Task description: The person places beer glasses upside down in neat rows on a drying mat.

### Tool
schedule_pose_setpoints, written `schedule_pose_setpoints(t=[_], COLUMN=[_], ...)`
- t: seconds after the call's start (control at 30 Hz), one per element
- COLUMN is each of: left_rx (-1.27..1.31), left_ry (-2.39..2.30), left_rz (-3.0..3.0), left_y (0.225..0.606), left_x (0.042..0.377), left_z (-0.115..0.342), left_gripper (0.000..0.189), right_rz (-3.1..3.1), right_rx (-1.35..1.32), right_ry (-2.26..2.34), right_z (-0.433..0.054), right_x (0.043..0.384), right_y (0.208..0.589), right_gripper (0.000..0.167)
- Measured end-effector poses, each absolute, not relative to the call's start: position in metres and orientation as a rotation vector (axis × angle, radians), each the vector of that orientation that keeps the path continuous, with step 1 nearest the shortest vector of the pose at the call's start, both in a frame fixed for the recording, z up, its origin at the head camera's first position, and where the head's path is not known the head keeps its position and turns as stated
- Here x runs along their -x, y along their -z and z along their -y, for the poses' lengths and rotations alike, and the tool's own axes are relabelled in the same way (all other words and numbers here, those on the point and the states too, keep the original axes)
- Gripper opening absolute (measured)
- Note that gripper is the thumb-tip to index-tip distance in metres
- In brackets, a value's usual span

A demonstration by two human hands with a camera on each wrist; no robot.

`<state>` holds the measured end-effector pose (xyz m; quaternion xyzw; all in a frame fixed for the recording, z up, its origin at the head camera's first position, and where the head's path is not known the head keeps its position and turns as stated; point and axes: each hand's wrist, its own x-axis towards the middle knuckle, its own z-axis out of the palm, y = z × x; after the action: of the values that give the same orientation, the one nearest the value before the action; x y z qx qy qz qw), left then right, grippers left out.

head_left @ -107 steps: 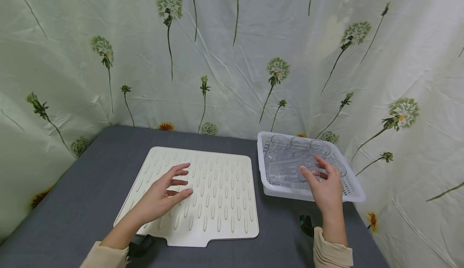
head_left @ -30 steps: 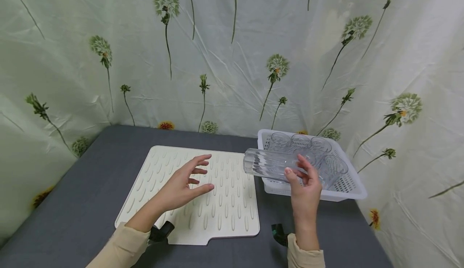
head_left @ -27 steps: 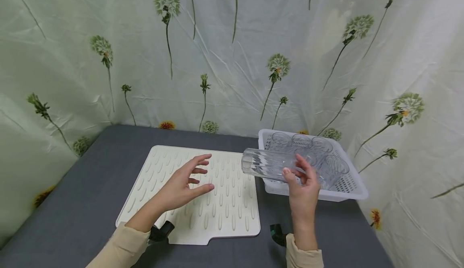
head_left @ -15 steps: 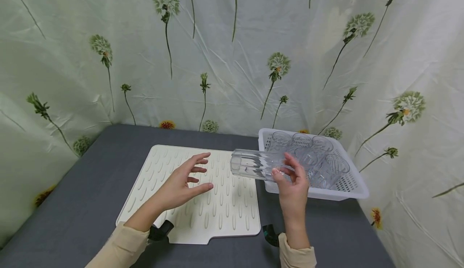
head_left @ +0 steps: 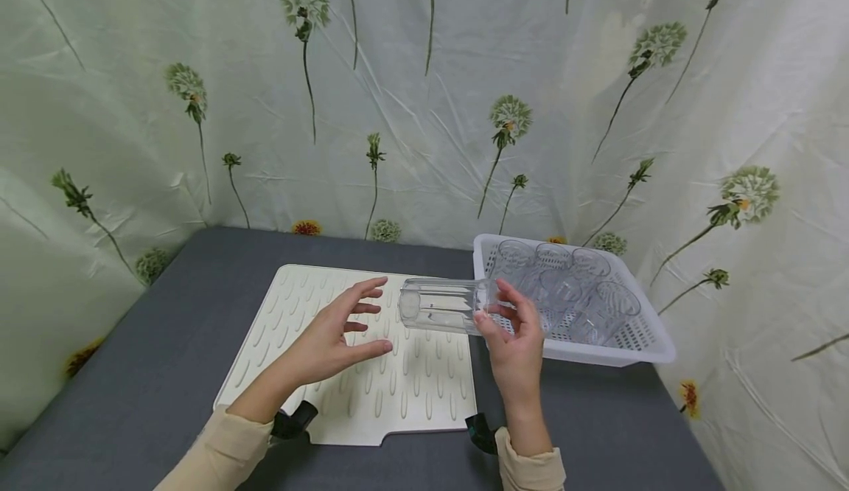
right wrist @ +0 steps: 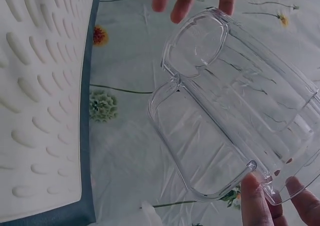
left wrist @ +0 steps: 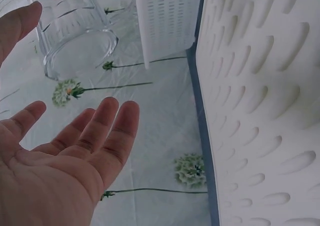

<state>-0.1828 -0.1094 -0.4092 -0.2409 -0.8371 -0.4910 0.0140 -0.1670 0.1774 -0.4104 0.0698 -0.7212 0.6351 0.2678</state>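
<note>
Glass by its look, a clear cylindrical cup [head_left: 439,305] pinched sideways in the right hand [head_left: 515,336] seems mid-transfer, the left hand [head_left: 329,335], fingers apart near its free end, likely needing next to grasp it.

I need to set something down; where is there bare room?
Free: the dark table left of the white mat, the strip between mat and curtain, the patch between right sleeve and basket. Crowded: the basket, holding clear cups; over the mat, the left hand and held cup.
</note>
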Motion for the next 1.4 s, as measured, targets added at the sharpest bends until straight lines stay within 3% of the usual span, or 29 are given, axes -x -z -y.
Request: schedule_pose_setpoints(t=[1.4], left_rx=[0.925], left_ry=[1.604], left_rz=[2.307], left_y=[0.411], left_x=[0.182], left_z=[0.103], left_gripper=[0.080], right_rz=[1.823], right_rx=[-0.240], right_ry=[-2.208], right_z=[-0.161], right_x=[0.167], right_y=[0.422], right_gripper=[0.057])
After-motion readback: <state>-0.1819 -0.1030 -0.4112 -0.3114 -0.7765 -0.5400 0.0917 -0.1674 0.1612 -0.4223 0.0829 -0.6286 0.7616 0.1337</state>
